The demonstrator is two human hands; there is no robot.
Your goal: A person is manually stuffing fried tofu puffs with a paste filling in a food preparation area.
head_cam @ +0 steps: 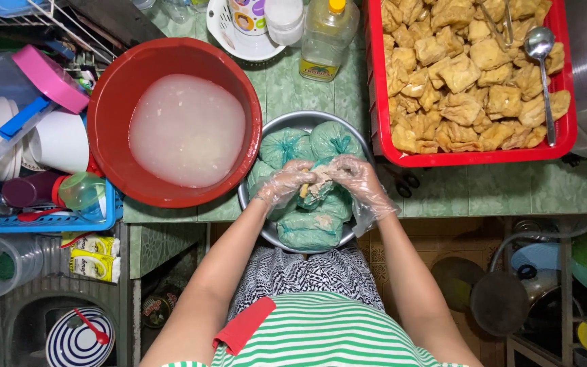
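Both my hands wear thin clear plastic gloves and meet over a round metal basin [271,126] at the counter's front edge. My left hand [281,186] and my right hand [356,178] together grip a piece of fried tofu [316,181] with pale filling showing in it. Under them the basin holds several tied green plastic bags [307,231] of pale filling. A red tray [470,159] heaped with fried tofu puffs [463,75] lies to the right, a metal spoon [543,64] resting on them.
A big red bowl [113,95] of cloudy white liquid stands left of the basin. A bottle of yellow oil [326,34] and a white basket [229,37] stand behind. A dish rack with cups [49,143] fills the far left; pots and bowls [552,285] sit below right.
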